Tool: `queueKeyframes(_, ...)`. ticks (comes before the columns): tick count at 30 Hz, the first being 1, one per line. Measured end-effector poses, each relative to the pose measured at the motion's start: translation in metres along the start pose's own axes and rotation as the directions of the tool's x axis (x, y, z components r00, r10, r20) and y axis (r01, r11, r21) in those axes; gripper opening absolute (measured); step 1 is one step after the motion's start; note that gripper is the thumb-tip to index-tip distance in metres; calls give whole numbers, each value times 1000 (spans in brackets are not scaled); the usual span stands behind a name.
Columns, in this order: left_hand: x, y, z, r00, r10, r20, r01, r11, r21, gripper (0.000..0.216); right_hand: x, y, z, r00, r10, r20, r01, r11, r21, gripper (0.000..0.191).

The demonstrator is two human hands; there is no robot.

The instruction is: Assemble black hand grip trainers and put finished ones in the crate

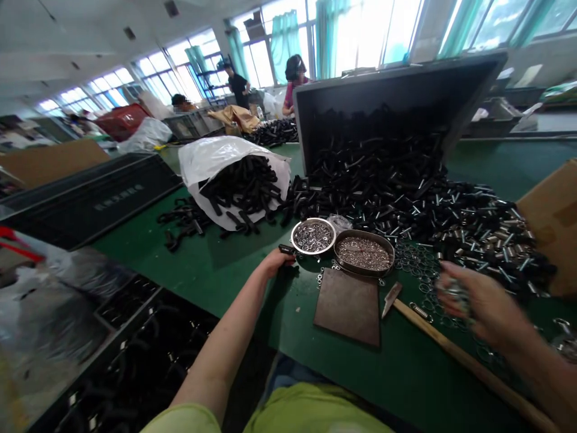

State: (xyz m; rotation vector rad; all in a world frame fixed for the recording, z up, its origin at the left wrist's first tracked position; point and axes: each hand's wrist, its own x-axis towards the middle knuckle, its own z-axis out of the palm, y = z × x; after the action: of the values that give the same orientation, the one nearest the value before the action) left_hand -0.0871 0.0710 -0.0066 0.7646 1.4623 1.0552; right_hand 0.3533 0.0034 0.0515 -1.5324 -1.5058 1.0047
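Note:
My left hand [274,262] is closed on a black plastic part [286,249], just left of a round metal bowl [294,242] of small metal washers. Beside that bowl stands an oval tin [391,260] of tiny metal pieces. My right hand [473,297], smeared by motion, is curled above scattered metal rings [421,267]; small shiny bits show among its fingers, too blurred to name. Between the hands lie a flat brown metal plate [348,307] and a hammer [433,331] with a wooden handle. A small spring [420,311] rests by the hammer's head.
A grey crate [396,90] lies tipped, spilling black parts [369,192] over the green table [216,264]. Left of it, a white bag [211,159] holds more. A cardboard box [552,228] stands at right, a dark crate [112,195] at left. People work farther back.

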Motion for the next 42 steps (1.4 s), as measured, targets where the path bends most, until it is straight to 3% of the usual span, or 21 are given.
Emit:
queueKeyframes(2, -6, -4, -3, 1000, -9, 21, 10, 999, -52, 28, 23, -47, 89, 965, -108, 240, 127, 990, -65, 47)
queueKeyframes(3, -10, -6, -5, 1000, -12, 22, 13, 997, -77, 29, 32, -66, 131, 920, -229, 319, 288, 945, -152, 50)
queueKeyframes(5, -19, -12, -10, 1000, -15, 14, 17, 992, -125, 31, 43, -92, 204, 875, -301, 379, 392, 900, -191, 49)
queueKeyframes(7, -29, -17, -16, 1000, -23, 7, 24, 986, -166, 32, 50, -100, 253, 835, -344, 429, 468, 855, -224, 40)
queueKeyframes(10, -41, -25, -25, 999, -37, 6, 37, 976, -214, 35, 56, -92, 282, 777, -387, 496, 550, 802, -235, 20)
queueKeyframes(14, -53, -32, -30, 999, -40, -4, 38, 974, -222, 37, 62, -79, 272, 747, -433, 504, 582, 793, -181, 16)
queueKeyframes(21, -66, -32, -30, 999, 7, -42, -10, 997, -76, 36, 63, -77, 234, 916, -344, 206, 375, 917, -137, 30)
queueKeyframes(24, -70, -29, -33, 995, 81, -57, -70, 981, 179, 23, 58, -68, 219, 956, -272, 109, 285, 950, -125, 26)
queueKeyframes(27, -73, -27, -33, 974, 225, -37, -171, 830, 532, 11, 52, -57, 205, 984, -152, 95, 158, 986, -58, 20)
queueKeyframes(30, -75, -28, -26, 952, 304, 44, -237, 636, 735, 23, 46, -49, 193, 990, -21, 138, 18, 1000, 23, 19)
queueKeyframes(35, -71, -26, -16, 948, 253, 193, -281, 378, 882, 33, 47, -46, 163, 994, -51, 101, 52, 999, -10, 21)
queueKeyframes(39, -62, -24, -19, 932, 181, 313, -357, 323, 876, 30, 75, -36, 114, 993, -113, -41, 96, 951, -292, 23)
queueKeyframes(42, -58, -20, -24, 933, 174, 314, -359, 424, 832, 41, 104, -18, 61, 982, -91, -166, 10, 902, -431, 19)
